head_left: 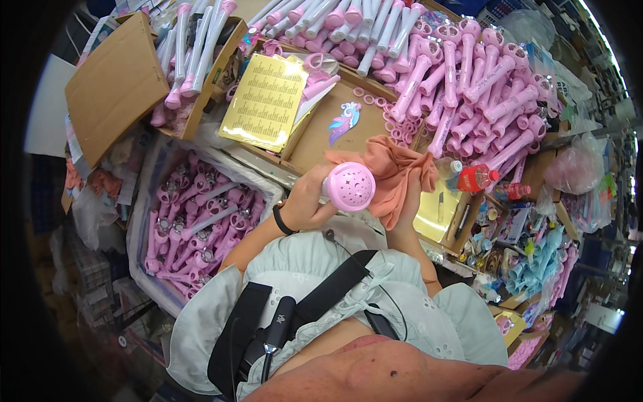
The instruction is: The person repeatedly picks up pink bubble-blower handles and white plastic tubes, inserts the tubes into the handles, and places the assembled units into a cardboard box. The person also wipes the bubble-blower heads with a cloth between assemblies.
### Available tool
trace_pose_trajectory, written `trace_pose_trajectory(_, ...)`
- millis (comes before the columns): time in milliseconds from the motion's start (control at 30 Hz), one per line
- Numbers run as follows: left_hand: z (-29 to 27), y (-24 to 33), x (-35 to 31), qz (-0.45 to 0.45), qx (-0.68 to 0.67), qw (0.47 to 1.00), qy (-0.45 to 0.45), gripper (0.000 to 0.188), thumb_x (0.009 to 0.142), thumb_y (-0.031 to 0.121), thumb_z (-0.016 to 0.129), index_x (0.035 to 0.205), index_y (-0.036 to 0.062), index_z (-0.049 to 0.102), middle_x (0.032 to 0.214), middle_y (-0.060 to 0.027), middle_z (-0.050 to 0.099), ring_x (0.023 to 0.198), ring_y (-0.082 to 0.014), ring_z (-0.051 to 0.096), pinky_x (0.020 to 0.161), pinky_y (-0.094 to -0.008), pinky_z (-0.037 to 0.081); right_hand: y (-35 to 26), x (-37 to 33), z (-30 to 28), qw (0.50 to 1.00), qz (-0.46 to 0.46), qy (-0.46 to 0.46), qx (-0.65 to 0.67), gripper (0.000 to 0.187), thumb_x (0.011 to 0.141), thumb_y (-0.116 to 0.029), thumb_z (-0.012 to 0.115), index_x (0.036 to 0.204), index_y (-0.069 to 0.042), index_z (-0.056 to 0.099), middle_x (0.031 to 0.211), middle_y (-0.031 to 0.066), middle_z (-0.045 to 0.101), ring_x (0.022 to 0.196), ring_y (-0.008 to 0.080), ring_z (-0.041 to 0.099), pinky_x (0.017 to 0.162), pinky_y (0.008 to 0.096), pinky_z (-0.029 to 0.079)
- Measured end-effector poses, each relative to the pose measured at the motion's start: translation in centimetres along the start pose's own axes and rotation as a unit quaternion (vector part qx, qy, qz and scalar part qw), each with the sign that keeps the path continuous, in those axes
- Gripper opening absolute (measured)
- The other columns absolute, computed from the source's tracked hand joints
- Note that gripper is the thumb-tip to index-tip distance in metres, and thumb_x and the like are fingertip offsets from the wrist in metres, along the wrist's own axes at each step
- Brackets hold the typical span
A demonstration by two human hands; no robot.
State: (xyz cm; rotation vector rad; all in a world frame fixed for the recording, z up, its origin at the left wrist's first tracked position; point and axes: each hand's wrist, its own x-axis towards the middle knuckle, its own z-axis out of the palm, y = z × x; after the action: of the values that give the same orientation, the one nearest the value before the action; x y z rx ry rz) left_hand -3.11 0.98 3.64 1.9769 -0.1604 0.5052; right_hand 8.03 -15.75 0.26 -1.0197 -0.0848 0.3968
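My left hand (pixel 307 199) is closed around a pink toy wand (pixel 351 187). Its round cap, with star and moon cutouts, faces up and hides most of the handle. An orange cloth (pixel 394 175) is bunched in my right hand (pixel 410 203), beside the wand's cap; folds cover most of those fingers. Beyond both hands, a blue and purple wing-shaped piece (pixel 345 123) lies on the brown tray (pixel 321 137). Several small pink rings (pixel 380 102) are scattered at the tray's far right.
Yellow printed sheets (pixel 263 100) lie at the tray's left. Pink wand parts (pixel 495 94) are heaped far right, white-and-pink ones (pixel 348 27) at the back. A lined bin (pixel 138 248) of pink parts stands left. Bottles, one with a red label (pixel 474 178), stand right of my right hand.
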Motion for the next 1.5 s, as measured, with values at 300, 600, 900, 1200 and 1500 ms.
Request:
trace_pose_trajectory(300, 0.2, -1.1, -0.4, 0.057, 0.098, 0.993, 0.017, 0.062, 0.068, 0.007, 0.068, 0.122, 0.0025, 0.039, 0.110, -0.0201, 0.051, 0.096, -0.0373, 0.053, 0.083, -0.0433, 0.043, 1.9, -3.2, -2.8, 0.997, 0.052, 0.001, 0.057, 0.037, 0.092, -0.024, 0.047, 0.122, -0.002, 0.042, 0.114, 0.0065, 0.046, 0.103, 0.0162, 0.046, 0.088, 0.0303, 0.040)
trace_pose_trajectory(600, 0.2, -1.1, -0.1, 0.107, 0.132, 0.985, 0.035, 0.066, 0.063, 0.002, 0.066, 0.123, 0.0043, 0.040, 0.105, -0.0190, 0.051, 0.091, -0.0369, 0.052, 0.079, -0.0435, 0.044, 0.9, -4.0, -2.2, 0.996, 0.028, -0.031, -0.081, 0.032, 0.089, -0.019, 0.053, 0.116, -0.002, 0.049, 0.104, 0.0056, 0.052, 0.095, 0.0135, 0.051, 0.081, 0.0276, 0.043)
trace_pose_trajectory(900, -0.6, 0.7, 1.6, 0.099, 0.271, 0.952, 0.098, 0.055, 0.060, 0.001, 0.065, 0.114, 0.0092, 0.057, 0.102, -0.0094, 0.057, 0.088, -0.0291, 0.053, 0.077, -0.0401, 0.044, -0.1, -3.7, -0.7, 0.970, -0.003, -0.047, -0.239, 0.027, 0.086, -0.014, 0.058, 0.111, -0.002, 0.057, 0.095, 0.0047, 0.059, 0.087, 0.0108, 0.055, 0.074, 0.0250, 0.046)
trace_pose_trajectory(1200, -1.1, 2.0, 2.1, 0.091, 0.428, 0.896, 0.079, 0.042, 0.066, 0.007, 0.062, 0.108, 0.0152, 0.063, 0.101, -0.0038, 0.057, 0.090, -0.0212, 0.053, 0.088, -0.0400, 0.038, -0.2, -2.0, 0.5, 0.978, -0.068, -0.093, -0.173, 0.029, 0.081, -0.012, 0.063, 0.108, -0.003, 0.054, 0.096, 0.0062, 0.056, 0.085, 0.0123, 0.055, 0.071, 0.0252, 0.046)
trace_pose_trajectory(1500, -9.7, 0.8, 0.2, -0.071, 0.548, 0.822, 0.134, 0.040, 0.064, 0.002, 0.064, 0.102, 0.0112, 0.059, 0.108, -0.0052, 0.056, 0.110, -0.0228, 0.049, 0.104, -0.0505, 0.019, -1.1, -1.1, -0.1, 0.982, -0.114, -0.119, -0.094, 0.035, 0.076, -0.009, 0.068, 0.106, -0.005, 0.050, 0.099, 0.0079, 0.053, 0.083, 0.0143, 0.055, 0.068, 0.0258, 0.047)
